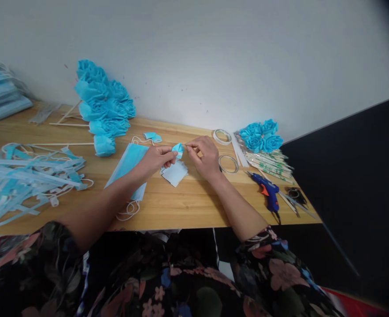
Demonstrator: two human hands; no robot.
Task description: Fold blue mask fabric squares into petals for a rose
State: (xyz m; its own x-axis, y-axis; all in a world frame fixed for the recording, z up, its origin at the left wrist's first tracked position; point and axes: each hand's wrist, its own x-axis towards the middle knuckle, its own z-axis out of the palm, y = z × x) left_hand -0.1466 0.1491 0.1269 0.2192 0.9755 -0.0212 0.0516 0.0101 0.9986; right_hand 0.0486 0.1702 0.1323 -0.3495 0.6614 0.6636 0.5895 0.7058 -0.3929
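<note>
My left hand (163, 157) is closed, its thumb and fingers pinching a small folded piece of blue and white mask fabric (178, 149). Right beside that piece, my right hand (205, 157) is closed with thumb and forefinger together at its right edge; what sits between those fingertips is too small to make out. Below the fabric piece lies a stack of pale cut squares (175, 173), partly hidden by my left hand. A blue face mask (127, 165) with white ear loops lies under my left forearm, and small blue pieces (152, 137) rest behind it.
Blue fabric roses (106, 103) on sticks stand back left, above tangled blue-white strips (32, 176). Stacked masks (2, 94) lie far left. At right are tape rolls (222, 137), more blue roses (262, 135), wrapped sticks (273, 163) and a blue glue gun (267, 191).
</note>
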